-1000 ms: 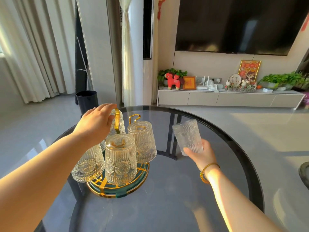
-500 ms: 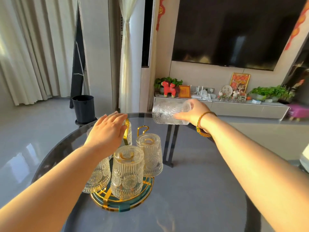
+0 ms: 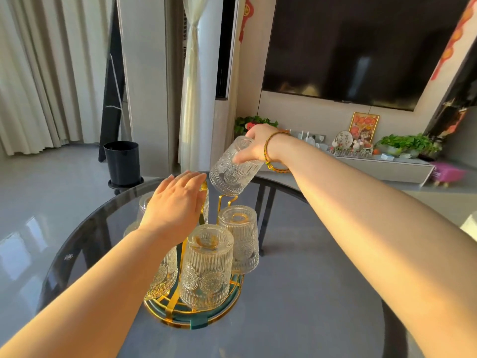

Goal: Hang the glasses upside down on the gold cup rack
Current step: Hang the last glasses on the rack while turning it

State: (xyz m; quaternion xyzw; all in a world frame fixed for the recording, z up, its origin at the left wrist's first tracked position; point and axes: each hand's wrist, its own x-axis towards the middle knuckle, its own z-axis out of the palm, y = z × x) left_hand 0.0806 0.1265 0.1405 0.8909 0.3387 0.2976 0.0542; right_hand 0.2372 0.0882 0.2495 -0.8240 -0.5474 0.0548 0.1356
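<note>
The gold cup rack (image 3: 178,312) with a teal base stands on the round glass table (image 3: 296,293). Several embossed clear glasses hang upside down on it, among them a front glass (image 3: 206,270) and a right glass (image 3: 241,241). My right hand (image 3: 254,146) grips another embossed glass (image 3: 231,170) by its base, mouth tilted down, just above a bare gold hook (image 3: 227,202) at the rack's back right. My left hand (image 3: 175,205) rests flat with fingers extended over the rack's gold top handle and hides the glasses at back left.
A black bin (image 3: 122,162) stands on the floor beyond the table. A TV (image 3: 348,47) hangs above a low cabinet (image 3: 382,166) with plants and ornaments. Curtains cover the left wall.
My right hand has turned the glass from sideways to mouth-down and lowered it left toward the bare hook. My left hand stayed on the rack top.
</note>
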